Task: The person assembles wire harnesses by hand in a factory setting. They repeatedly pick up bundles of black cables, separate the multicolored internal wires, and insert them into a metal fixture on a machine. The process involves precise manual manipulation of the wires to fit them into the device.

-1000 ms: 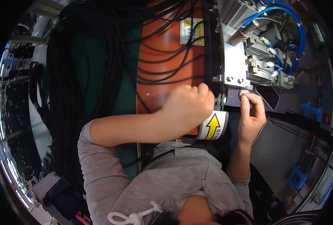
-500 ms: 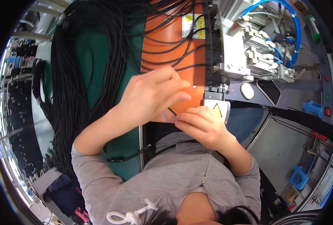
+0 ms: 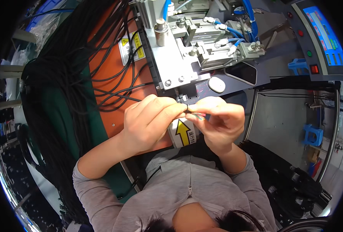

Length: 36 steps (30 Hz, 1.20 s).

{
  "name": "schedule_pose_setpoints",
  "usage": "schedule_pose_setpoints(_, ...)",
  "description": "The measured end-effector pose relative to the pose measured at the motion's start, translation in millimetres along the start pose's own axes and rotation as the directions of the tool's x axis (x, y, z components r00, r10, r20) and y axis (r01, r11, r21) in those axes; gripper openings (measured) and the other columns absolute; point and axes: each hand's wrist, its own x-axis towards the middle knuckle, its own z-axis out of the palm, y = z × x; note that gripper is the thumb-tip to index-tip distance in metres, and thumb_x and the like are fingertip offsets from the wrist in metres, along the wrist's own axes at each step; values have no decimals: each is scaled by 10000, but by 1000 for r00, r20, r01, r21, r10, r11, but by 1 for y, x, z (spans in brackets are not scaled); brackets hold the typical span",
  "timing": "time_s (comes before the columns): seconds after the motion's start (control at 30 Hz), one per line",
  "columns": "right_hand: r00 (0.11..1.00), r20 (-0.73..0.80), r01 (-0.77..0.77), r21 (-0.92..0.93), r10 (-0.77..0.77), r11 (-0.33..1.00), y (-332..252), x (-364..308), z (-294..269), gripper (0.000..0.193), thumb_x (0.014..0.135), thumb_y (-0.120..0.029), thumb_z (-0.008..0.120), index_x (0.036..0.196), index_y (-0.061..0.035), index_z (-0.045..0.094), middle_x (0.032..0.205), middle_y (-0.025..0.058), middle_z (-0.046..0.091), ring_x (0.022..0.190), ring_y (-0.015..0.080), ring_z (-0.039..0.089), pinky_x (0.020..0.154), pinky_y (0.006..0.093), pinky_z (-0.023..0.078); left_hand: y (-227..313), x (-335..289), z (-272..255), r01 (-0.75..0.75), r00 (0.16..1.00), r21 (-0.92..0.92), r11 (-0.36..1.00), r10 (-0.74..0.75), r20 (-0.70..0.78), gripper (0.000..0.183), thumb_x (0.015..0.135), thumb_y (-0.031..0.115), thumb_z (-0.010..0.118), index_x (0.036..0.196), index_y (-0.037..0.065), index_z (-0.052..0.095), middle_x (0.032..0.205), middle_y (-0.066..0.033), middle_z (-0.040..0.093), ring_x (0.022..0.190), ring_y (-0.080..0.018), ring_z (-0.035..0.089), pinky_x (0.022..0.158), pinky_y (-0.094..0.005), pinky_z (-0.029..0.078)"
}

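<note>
Left hand and right hand, fingers pinched closed, hold a thin black cable end with fine multicoloured wires, at twelve o'clock from a white, yellow-arrowed label.

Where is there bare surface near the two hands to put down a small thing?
The orange panel has a bare patch, bordered by black cables above and the left hand at its right. The shelf shows a narrow one right of the dark flat device. Crowded: the panel's upper part, crossed by cables, and the metal fixture.
</note>
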Motion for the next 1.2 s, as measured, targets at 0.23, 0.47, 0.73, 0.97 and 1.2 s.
schedule_pose_setpoints(0.23, 964, 181, 245, -335, -193, 910, 3, 16, -7, 278, 710, -21, 777, 955, -5, 646, 857, 102, 661, 766, 229, 643, 705, 315, 514, 11, -1, 3, 117, 992, -141, 983, -122, -23, 149, 746, 45, 713, 855, -3, 625, 733, -78, 585, 591, -205, 570, 480, -292, 437)
schedule_pose_setpoints(0.47, 982, 162, -48, -273, 95, 961, 7, 18, -14, 154, 687, -36, 782, 817, -21, 701, 771, 79, 652, 716, 187, 608, 678, 273, 474, 11, -4, 8, 167, 984, -128, 978, -173, -34, 148, 742, 66, 732, 827, 20, 620, 698, -66, 554, 575, -200, 561, 468, -295, 435)
schedule_pose_setpoints(0.73, 987, 155, 54, -582, 46, 811, -2, 21, -17, 164, 661, -39, 795, 749, -21, 657, 768, 78, 647, 721, 192, 609, 664, 290, 454, 12, -5, 11, 194, 978, 25, 981, -195, 77, 158, 723, 65, 716, 836, 21, 614, 703, -51, 501, 572, -173, 519, 449, -291, 403)
schedule_pose_setpoints(0.97, 866, 306, -92, -679, 395, 728, -9, 29, -34, 172, 764, -132, 732, 784, -16, 608, 748, 71, 585, 678, 206, 552, 653, 320, 423, 13, -10, 17, 74, 971, 214, 974, -119, 206, 177, 705, 83, 659, 869, 31, 619, 754, -24, 518, 620, -136, 522, 449, -258, 380)
schedule_pose_setpoints(1.2, 622, 265, -762, -11, 737, 647, 11, 19, -53, 120, 825, -82, 703, 873, 11, 643, 789, 33, 638, 705, 73, 573, 636, 204, 451, 3, -13, 15, -34, 986, 195, 980, 1, 167, 332, 663, 95, 671, 989, 37, 680, 753, -19, 578, 568, -124, 521, 453, -246, 393)
